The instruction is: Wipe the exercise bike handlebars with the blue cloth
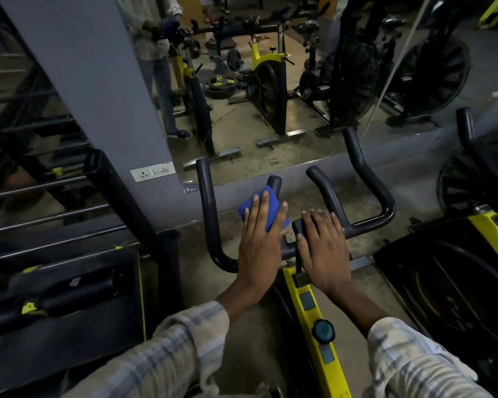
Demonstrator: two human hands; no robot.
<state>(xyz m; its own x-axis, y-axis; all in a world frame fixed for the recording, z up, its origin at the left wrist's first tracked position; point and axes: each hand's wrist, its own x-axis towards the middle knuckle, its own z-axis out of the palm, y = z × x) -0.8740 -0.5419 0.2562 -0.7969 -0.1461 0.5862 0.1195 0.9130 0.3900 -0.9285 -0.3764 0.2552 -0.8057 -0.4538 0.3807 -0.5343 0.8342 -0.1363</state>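
**Inner left handlebar prong under the cloth**

The blue cloth (260, 206) is pressed against the inner left prong of the handlebars (365, 222), just below the prong's tip, by the left hand (259, 239), whose fingers are laid out straight and flat over the fabric rather than curled round it. The right hand (322, 248) is rested, fingers relaxed and spread, on the centre bar to the right, where the yellow frame (314, 305) is met.

For a good wipe, it is judged that the cloth should be wrapped round the prong so the underside is covered too, and drawn along its full length with even pressure. The bike is best kept steadied by the right hand. The outer prongs and the right side are judged still to be done.
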